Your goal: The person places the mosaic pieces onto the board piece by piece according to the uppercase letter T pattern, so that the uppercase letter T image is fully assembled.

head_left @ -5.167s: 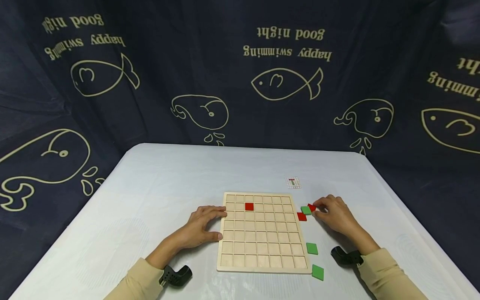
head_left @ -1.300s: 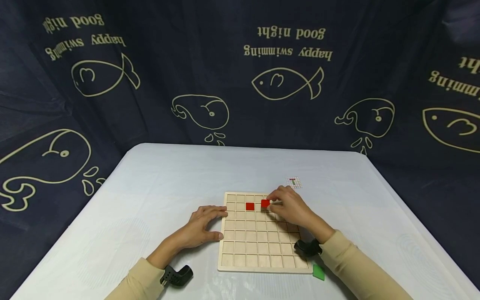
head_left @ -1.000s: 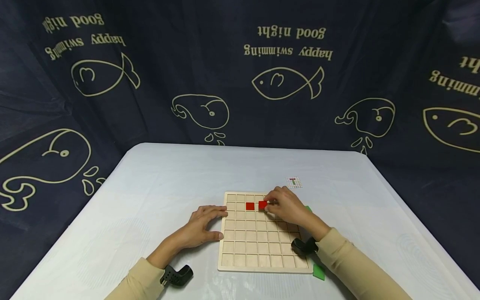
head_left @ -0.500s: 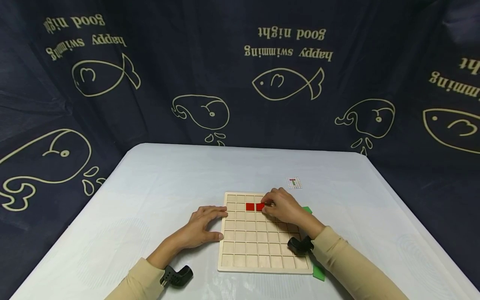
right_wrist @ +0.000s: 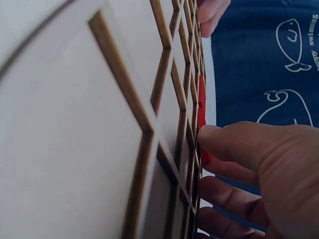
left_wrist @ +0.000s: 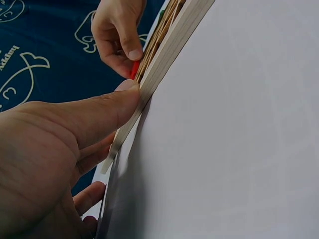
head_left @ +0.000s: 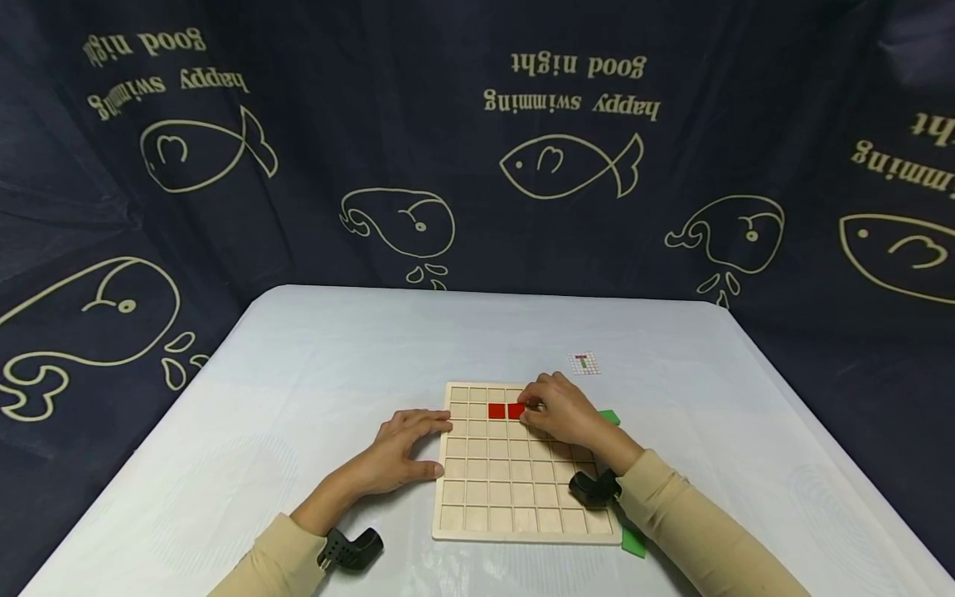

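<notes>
Dark blue cloth with fish and whale drawings filled the back. White table below. Wooden grid board lay flat on it. Left hand was at the board's left edge, thumb spread wide from the fingers, no tile held, apparently steadying the board. Right hand reached over the board, thumb and fingertips nearly together, pinching a red tile. Small card, gridded, red-and-green T shape, lay beyond the board's far right corner.

Two green tiles showed along the right side, partly hidden by the arm. Placed red tile: second row from far edge, third column from left. Pinched red tile: next cell rightward, same row; couldn't tell if fully seated.

Step in hand, judging: settling that second red. Next move likely called for squaring it within the ridges, pressing flat, then letting go without nudging its neighbour.
</notes>
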`<state>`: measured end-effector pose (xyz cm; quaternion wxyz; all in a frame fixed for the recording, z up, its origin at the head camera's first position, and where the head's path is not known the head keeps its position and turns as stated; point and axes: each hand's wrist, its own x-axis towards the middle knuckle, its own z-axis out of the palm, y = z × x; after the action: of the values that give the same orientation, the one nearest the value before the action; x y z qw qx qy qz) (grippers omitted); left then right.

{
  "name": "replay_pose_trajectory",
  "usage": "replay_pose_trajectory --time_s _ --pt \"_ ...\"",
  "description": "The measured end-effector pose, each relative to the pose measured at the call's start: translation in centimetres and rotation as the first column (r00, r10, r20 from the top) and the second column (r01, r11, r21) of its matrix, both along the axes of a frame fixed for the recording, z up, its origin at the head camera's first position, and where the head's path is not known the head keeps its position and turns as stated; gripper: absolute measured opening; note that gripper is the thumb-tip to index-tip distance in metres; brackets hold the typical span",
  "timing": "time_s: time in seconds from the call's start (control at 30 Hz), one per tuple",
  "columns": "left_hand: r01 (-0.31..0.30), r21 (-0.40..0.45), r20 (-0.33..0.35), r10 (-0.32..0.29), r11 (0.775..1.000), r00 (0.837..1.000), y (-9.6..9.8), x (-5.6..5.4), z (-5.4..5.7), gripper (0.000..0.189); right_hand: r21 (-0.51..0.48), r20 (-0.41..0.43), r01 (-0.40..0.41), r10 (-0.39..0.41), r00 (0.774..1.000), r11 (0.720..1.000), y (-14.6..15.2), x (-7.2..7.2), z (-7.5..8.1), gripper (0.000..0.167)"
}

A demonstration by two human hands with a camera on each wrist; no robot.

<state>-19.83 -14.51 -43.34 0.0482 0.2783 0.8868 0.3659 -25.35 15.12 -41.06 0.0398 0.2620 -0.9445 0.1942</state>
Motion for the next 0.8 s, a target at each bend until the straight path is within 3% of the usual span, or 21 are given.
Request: replay_pose_trajectory --time_s 0.8 --pt "-0.004 -0.014 -0.022 0.004 1.0 1.0 -0.17 -0.05 -0.09 0.059 0.014 -0.019 -0.005 0.006 1.0 1.0 -0.19 0.06 -0.07 0.019"
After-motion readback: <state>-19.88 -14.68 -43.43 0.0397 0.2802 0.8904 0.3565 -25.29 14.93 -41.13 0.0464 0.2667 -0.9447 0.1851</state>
